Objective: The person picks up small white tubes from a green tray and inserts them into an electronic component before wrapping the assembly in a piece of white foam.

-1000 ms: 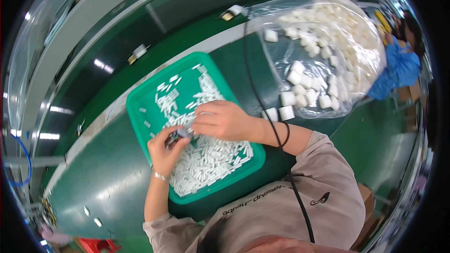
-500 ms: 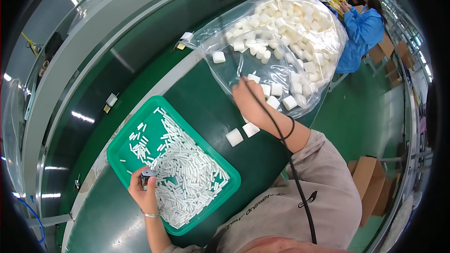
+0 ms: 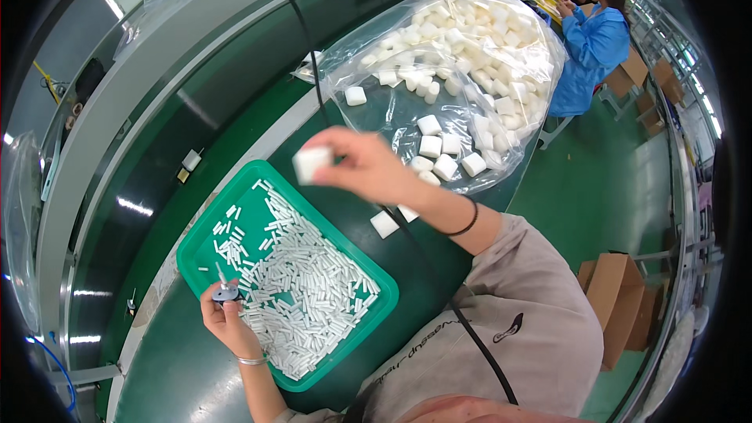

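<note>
My right hand (image 3: 368,168) is raised above the green table and pinches a white cube-shaped block (image 3: 311,163) between thumb and fingers. My left hand (image 3: 225,321) rests at the near left edge of a green tray (image 3: 196,251) and holds a small round grey part (image 3: 226,293) with a thin pin sticking up. The tray is filled with several small white tubes (image 3: 301,290). Behind my right hand lies a large clear plastic bag (image 3: 446,70) full of white blocks, with a few loose blocks (image 3: 385,224) on the table beside it.
A black cable (image 3: 439,282) runs from my chest across the table and up past the bag. A grey conveyor frame (image 3: 141,94) curves along the far side. Another person in a blue coat (image 3: 591,51) works at the far right; cardboard boxes (image 3: 615,298) stand on the floor.
My right hand went to the bag of blocks, took one white block and lifted it toward the tray. The view swung right. My left hand kept holding the small grey part.
</note>
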Demonstrator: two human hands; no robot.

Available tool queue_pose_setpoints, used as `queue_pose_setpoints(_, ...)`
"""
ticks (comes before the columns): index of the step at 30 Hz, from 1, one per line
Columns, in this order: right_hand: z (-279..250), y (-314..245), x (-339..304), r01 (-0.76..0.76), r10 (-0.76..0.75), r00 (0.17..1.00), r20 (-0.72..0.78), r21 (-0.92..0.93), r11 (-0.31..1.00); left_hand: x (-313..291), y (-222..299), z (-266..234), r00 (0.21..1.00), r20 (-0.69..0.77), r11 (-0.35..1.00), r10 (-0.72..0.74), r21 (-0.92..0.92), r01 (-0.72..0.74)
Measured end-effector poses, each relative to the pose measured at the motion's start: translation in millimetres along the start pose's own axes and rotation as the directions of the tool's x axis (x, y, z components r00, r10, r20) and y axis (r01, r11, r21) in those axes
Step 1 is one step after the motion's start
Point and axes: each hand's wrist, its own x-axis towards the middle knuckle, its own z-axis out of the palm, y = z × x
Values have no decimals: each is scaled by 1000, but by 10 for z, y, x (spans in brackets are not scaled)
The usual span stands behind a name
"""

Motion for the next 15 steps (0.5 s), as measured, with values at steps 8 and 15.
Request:
queue_pose_setpoints(8,1034,-136,80,9,-77,943,323,207,978,-51,71,71,988,-153,997,14,-74,-25)
queue_pose_setpoints(15,1210,-121,45,-1,-55,974,220,247,969,-59,109,4,991,-133,994,20,-108,-34)
